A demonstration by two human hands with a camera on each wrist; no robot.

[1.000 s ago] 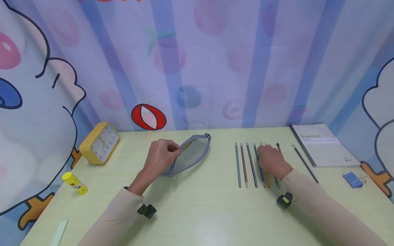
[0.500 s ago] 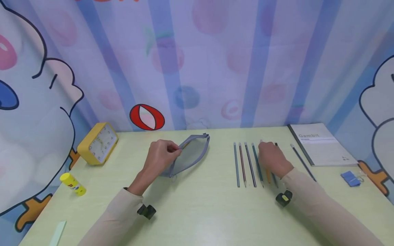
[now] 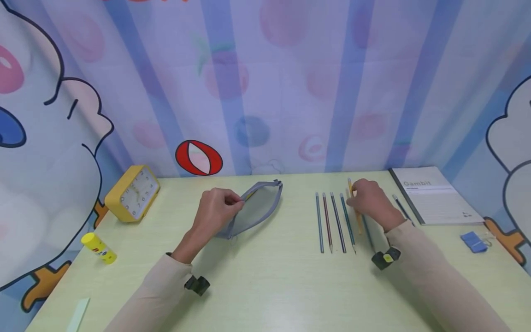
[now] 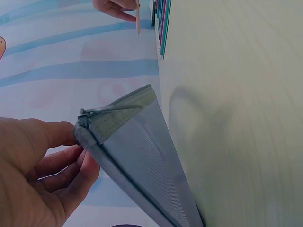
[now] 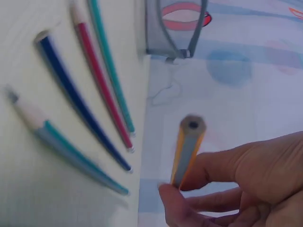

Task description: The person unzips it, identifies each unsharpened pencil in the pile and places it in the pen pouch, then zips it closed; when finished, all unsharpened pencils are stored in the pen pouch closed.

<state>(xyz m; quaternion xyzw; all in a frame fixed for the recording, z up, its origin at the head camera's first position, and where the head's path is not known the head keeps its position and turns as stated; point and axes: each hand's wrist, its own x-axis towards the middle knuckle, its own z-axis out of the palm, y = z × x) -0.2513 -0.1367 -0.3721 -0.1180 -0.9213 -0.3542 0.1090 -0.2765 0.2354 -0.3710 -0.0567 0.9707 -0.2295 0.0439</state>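
Note:
With thumb and fingertips, my left hand (image 3: pixel 217 207) pinches the rim corner of a grey mesh zip pouch (image 4: pixel 142 156), whose mouth gapes. Something thin and yellow (image 3: pixel 250 195) shows inside it. My right hand (image 3: pixel 371 200) pinches a yellow-striped pencil (image 5: pixel 186 156), lifted off the table, its flat unsharpened end towards the right wrist camera. To its left lie a teal pencil (image 3: pixel 320 223), a red pencil (image 3: pixel 327 221), a dark blue pencil (image 3: pixel 338 223) and a green pencil (image 3: pixel 348 221), side by side. A greyish pencil (image 3: pixel 368 233) lies partly hidden under my right hand.
Another dark pencil (image 3: pixel 401 207) lies by a notebook (image 3: pixel 437 196) at the right. A blue clip-like item (image 3: pixel 474 242) is in front of the notebook. Leftward are a yellow clock (image 3: pixel 132 193), a glue stick (image 3: pixel 98 248) and a pale green strip (image 3: pixel 78 316).
My right hand has taken hold of the yellow-striped pencil and raised it from the row, moving slightly up and away. My left hand still holds the pouch in the same place.

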